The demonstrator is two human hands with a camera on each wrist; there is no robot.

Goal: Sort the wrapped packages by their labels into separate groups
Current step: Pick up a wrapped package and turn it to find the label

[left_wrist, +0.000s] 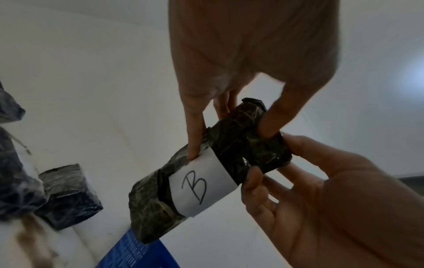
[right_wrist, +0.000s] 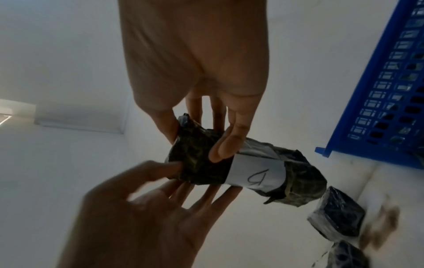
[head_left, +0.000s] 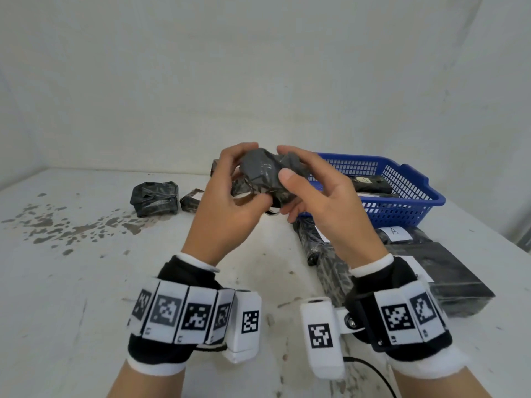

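Note:
Both hands hold one black wrapped package (head_left: pixel 263 175) up above the white table. Its white label (left_wrist: pixel 198 186) reads B in the left wrist view. My left hand (head_left: pixel 244 173) pinches one end between thumb and fingers, and its index finger (left_wrist: pixel 193 145) touches the label's edge. My right hand (head_left: pixel 287 180) grips the other end with its thumb (right_wrist: pixel 221 148) on top and fingers beneath. In the right wrist view the package (right_wrist: pixel 197 163) shows part of the label (right_wrist: pixel 259 175). The label faces down, hidden from the head view.
Two black packages (head_left: pixel 153 198) (head_left: pixel 191 199) lie at the left rear. A blue basket (head_left: pixel 402 202) at the right rear holds more packages. In front of it lie several packages, one labelled A (head_left: pixel 395 232), and a large flat one (head_left: pixel 448 271). Dark stains (head_left: pixel 71 225) mark the table's left.

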